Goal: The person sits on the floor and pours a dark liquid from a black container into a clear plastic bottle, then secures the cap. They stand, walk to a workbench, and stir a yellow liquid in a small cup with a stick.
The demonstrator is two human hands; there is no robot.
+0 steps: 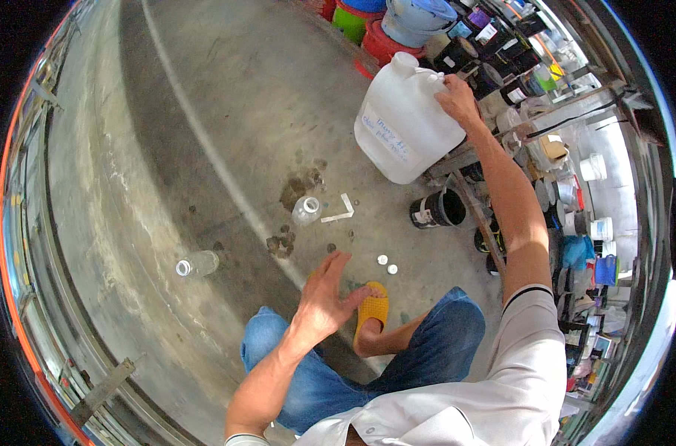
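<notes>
My right hand [459,101] is closed around the handle of a large white plastic jerrycan [391,103], which bears handwriting on its side. Whether the can rests on the floor or hangs just above it, I cannot tell. My left hand [328,298] is held in the air over the floor, its fingers apart and nothing in it. Beyond it an uncapped clear bottle [304,214] stands near wet spots. Farther left is a second clear bottle [203,263], also without a cap. Two small white caps [382,260] lie on the floor ahead of my foot.
An L-shaped white strip [346,212] lies beside the nearer bottle. To the right a black bucket [430,214] stands by a rack's frame [480,220] crowded with pails and containers. Stacked colored tubs [391,42] are behind the jerrycan. A yellow sandal [373,306] is on my foot.
</notes>
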